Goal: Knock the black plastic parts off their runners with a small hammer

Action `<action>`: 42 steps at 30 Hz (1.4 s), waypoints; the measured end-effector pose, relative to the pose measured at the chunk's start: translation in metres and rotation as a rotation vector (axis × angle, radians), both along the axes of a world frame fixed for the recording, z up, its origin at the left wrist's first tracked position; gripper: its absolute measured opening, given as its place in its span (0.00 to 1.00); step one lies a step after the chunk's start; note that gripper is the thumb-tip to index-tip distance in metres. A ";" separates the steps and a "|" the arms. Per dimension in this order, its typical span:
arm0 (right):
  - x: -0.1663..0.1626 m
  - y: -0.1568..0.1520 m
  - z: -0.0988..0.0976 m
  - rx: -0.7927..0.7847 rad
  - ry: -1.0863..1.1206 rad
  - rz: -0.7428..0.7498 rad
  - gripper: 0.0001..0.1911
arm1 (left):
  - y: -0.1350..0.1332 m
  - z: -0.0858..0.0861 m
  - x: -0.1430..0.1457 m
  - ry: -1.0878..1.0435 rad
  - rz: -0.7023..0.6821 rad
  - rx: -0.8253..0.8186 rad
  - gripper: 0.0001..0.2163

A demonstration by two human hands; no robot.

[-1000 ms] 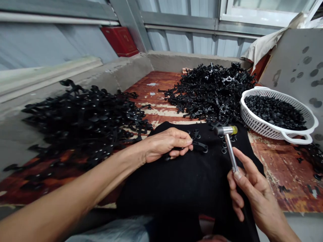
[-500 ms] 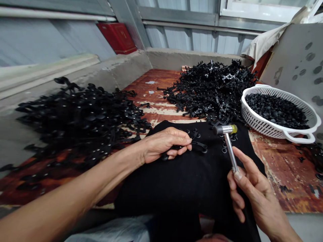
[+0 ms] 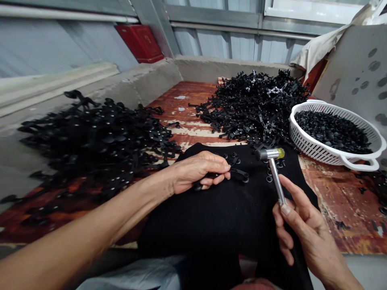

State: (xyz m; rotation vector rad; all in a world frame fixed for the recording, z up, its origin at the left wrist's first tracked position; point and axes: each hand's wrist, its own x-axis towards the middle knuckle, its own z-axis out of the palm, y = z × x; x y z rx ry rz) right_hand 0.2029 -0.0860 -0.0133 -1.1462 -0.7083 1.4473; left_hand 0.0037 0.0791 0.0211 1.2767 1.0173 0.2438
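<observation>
Two hands at work: I see my left hand point(image 3: 198, 171) and my right hand point(image 3: 302, 229) both over the black cloth point(image 3: 223, 217) spread on the table point(image 3: 341, 205).
Change since the earlier frame: almost nothing; both hands sit where they were half a second ago, and the view has only drifted slightly, so the piles lie a touch higher in the picture.
Left fingers: curled shut, pinching a black plastic strap piece point(image 3: 238, 173) flat against the cloth.
Right fingers: closed round the handle of a small hammer point(image 3: 273, 169); its metal head with a yellow end hovers just right of the strap piece, above a few loose black studs point(image 3: 268, 177) on the cloth.
Basket: a white slotted plastic basket point(image 3: 305, 145) at the right edge of the table, holding many small round black caps point(image 3: 332, 131).
Far pile: a heap of black strap pieces point(image 3: 256, 104) beyond the cloth, touching the basket's left side.
Left pile: a larger heap of black straps with round ends point(image 3: 96, 141), beside my left forearm.
Wall: a red box point(image 3: 140, 42) leans on the ledge behind.
</observation>
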 end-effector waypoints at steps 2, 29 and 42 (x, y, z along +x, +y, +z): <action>0.000 0.001 0.000 0.003 -0.004 0.000 0.27 | 0.000 0.000 0.000 0.002 0.006 0.001 0.11; 0.016 0.049 0.017 0.535 -1.217 0.167 0.30 | 0.008 -0.002 0.003 0.040 0.046 -0.142 0.10; 0.020 0.060 0.015 0.516 -1.588 0.403 0.34 | 0.012 -0.002 0.006 0.110 -0.016 -0.189 0.10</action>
